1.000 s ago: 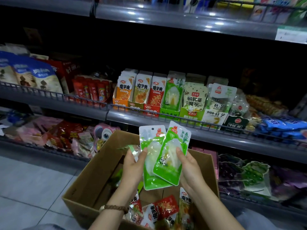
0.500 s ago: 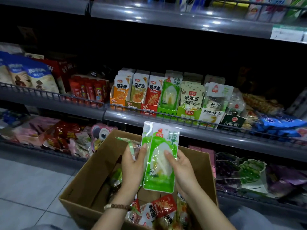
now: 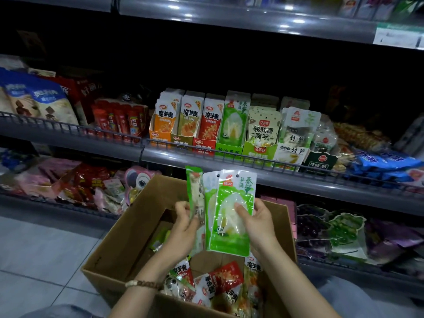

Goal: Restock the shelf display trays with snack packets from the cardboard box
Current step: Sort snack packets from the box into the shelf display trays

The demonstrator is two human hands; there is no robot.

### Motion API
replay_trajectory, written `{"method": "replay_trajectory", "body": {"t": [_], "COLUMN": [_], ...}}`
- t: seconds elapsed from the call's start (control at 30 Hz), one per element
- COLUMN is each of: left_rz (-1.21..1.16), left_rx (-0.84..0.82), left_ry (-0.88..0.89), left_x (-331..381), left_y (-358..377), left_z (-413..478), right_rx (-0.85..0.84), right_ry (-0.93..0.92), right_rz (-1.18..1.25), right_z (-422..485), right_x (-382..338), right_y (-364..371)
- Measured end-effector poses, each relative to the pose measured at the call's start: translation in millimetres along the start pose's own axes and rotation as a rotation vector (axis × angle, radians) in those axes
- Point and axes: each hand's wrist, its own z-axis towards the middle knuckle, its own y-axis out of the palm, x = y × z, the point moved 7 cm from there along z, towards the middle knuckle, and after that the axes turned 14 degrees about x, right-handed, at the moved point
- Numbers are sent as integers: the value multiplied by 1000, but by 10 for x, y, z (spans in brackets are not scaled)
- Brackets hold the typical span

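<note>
Above the open cardboard box (image 3: 119,244), both my hands hold green bamboo-shoot snack packets upright. My right hand (image 3: 257,222) grips the front packet (image 3: 231,212) by its right edge, with a second one stacked just behind it. My left hand (image 3: 183,228) pinches a third green packet (image 3: 194,191), turned edge-on at the left. Red and orange snack packets (image 3: 220,281) lie loose in the bottom of the box. On the middle shelf stands a row of display trays; the matching green tray (image 3: 229,149) holds the same packets (image 3: 232,120).
A wire rail (image 3: 252,158) runs along the middle shelf's front edge. Orange, olive and red trays (image 3: 181,140) stand left of the green one, pale green and white ones (image 3: 275,152) to its right. Lower shelf bins hold mixed sweets. Tiled floor (image 3: 41,249) lies at left.
The two packets were squared into one stack, then a third green packet came apart to the left in my left hand. The packets have risen slightly toward the shelf.
</note>
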Motion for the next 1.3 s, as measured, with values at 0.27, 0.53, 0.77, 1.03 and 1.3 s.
{"method": "replay_trajectory", "body": {"t": [0.27, 0.53, 0.77, 1.03, 1.3], "left_rz": [-437, -489, -335, -300, -293], "left_rx": [-24, 78, -77, 2, 130], "left_ry": [-342, -219, -266, -208, -126], "left_x": [-196, -59, -100, -93, -131], "left_y": [237, 3, 342, 266, 117], "left_z": [-37, 85, -38, -9, 52], "right_rx": [-126, 6, -42, -122, -38], "right_ry": [124, -6, -43, -30, -23], "right_rz": [52, -21, -118, -94, -99], "right_z": [-114, 130, 34, -54, -33], "right_x": [122, -71, 125, 254, 291], "right_y": [196, -61, 158, 409, 484]}}
